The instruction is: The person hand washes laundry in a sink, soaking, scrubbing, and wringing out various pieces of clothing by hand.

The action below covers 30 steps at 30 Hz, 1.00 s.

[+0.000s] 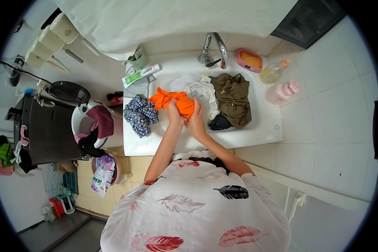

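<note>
- Feather-printed cloth (189,214) covered my front, nearest the camera, and my forearms reached past it over the sink (260,134).
- Bunched orange cloth (172,100) was held above the basin; my left hand (175,112) and right hand (195,120) were close together, both clamped on it.
- Its long axis ran crosswise, just beyond my wrists: the loose end stuck out past my left hand, while my right hand gripped the other end.
- That loose end lay nearest the checked cloth (139,116) at the sink's left; I couldn't tell if they touched.
- White cloth (202,90) sat in the sink beyond, with brown cloth (233,101) to its right.
- Farther back, a pink soap dish (241,53) held a bar of soap (250,59).
- Off to my left, maroon cloth (101,119) hung over a white tub (85,122), and a printed bag (103,176) leaned across a pink bucket (116,171).
</note>
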Available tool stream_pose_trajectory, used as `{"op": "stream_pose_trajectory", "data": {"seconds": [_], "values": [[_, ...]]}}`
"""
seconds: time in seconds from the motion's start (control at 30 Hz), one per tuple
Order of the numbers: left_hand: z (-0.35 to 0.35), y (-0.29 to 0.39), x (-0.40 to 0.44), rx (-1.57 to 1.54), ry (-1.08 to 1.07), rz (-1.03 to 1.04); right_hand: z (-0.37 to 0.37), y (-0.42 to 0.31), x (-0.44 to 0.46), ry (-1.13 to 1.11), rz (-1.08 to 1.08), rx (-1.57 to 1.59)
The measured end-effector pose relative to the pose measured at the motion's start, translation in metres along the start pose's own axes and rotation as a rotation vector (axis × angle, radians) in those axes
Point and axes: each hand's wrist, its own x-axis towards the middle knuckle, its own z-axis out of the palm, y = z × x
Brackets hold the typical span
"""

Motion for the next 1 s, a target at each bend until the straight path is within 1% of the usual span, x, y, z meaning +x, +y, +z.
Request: {"op": "stream_pose_trajectory", "data": {"seconds": [0.03, 0.07, 0.1, 0.17, 0.2, 0.23, 0.27, 0.3, 0.33, 0.37, 0.4, 0.43, 0.47, 0.5, 0.57, 0.6, 0.63, 0.67, 0.73, 0.8, 0.87, 0.93, 0.97, 1.0], "values": [[0.0, -0.002, 0.001, 0.0, 0.001, 0.002, 0.001, 0.003, 0.005, 0.034, 0.084, 0.069], [0.002, -0.004, 0.002, 0.05, -0.066, 0.121, -0.001, 0.001, 0.01, 0.123, 0.077, 0.006], [0.003, -0.005, 0.003, 0.1, -0.133, 0.238, -0.001, 0.003, 0.013, 0.123, 0.076, 0.005], [0.001, -0.003, 0.008, 0.143, -0.164, 0.229, -0.001, 0.012, 0.017, -0.016, 0.247, 0.194], [-0.001, 0.0, 0.012, 0.22, -0.221, 0.186, -0.002, 0.017, 0.017, -0.011, 0.247, 0.19], [-0.004, 0.002, 0.015, 0.298, -0.277, 0.144, -0.002, 0.022, 0.016, -0.1, 0.208, 0.368], [-0.005, 0.005, 0.017, 0.298, -0.281, 0.141, -0.004, 0.026, 0.017, -0.188, 0.165, 0.546], [-0.006, 0.007, 0.019, 0.292, -0.341, 0.059, -0.013, 0.018, 0.019, -0.186, 0.166, 0.544], [-0.01, 0.009, 0.02, 0.287, -0.397, -0.025, -0.024, 0.011, 0.02, -0.387, 0.416, 0.615], [-0.016, 0.009, 0.024, 0.287, -0.394, -0.028, -0.032, 0.004, 0.02, -0.591, 0.668, 0.678], [-0.021, 0.008, 0.028, 0.295, -0.445, -0.098, -0.034, 0.003, 0.019, -0.594, 0.67, 0.677], [-0.025, 0.007, 0.032, 0.302, -0.496, -0.166, -0.035, 0.002, 0.018, -0.648, 0.701, 0.748], [-0.026, 0.008, 0.029, 0.3, -0.492, -0.166, -0.036, 0.003, 0.016, -0.701, 0.73, 0.819], [-0.026, 0.009, 0.026, 0.286, -0.521, -0.202, -0.036, 0.006, 0.014, -0.704, 0.731, 0.817], [-0.029, 0.009, 0.027, 0.272, -0.552, -0.236, -0.034, 0.015, 0.011, -0.934, 0.876, 1.04], [-0.033, 0.008, 0.031, 0.241, -0.617, -0.28, -0.033, 0.019, 0.011, -0.935, 0.875, 1.038], [-0.037, 0.007, 0.034, 0.211, -0.683, -0.324, -0.032, 0.022, 0.012, -1.035, 0.831, 1.04], [-0.037, 0.008, 0.033, 0.21, -0.684, -0.323, -0.033, 0.022, 0.013, -1.134, 0.787, 1.041], [-0.038, 0.009, 0.03, 0.03, -0.845, -0.356, -0.034, 0.023, 0.018, -1.159, 0.79, 0.977], [-0.036, 0.012, 0.029, 0.082, -0.84, -0.351, -0.033, 0.024, 0.017, -1.182, 0.793, 0.915], [-0.034, 0.011, 0.029, 0.13, -0.836, -0.345, -0.029, 0.029, 0.013, -1.118, 0.801, 0.973], [-0.032, 0.007, 0.03, 0.2, -0.655, -0.307, -0.029, 0.039, 0.017, -1.161, 0.772, 0.95], [-0.031, 0.007, 0.028, 0.197, -0.649, -0.302, -0.031, 0.038, 0.018, -1.198, 0.746, 0.934], [-0.03, 0.009, 0.026, 0.267, -0.623, -0.25, -0.032, 0.036, 0.017, -1.207, 0.746, 0.933]]}}
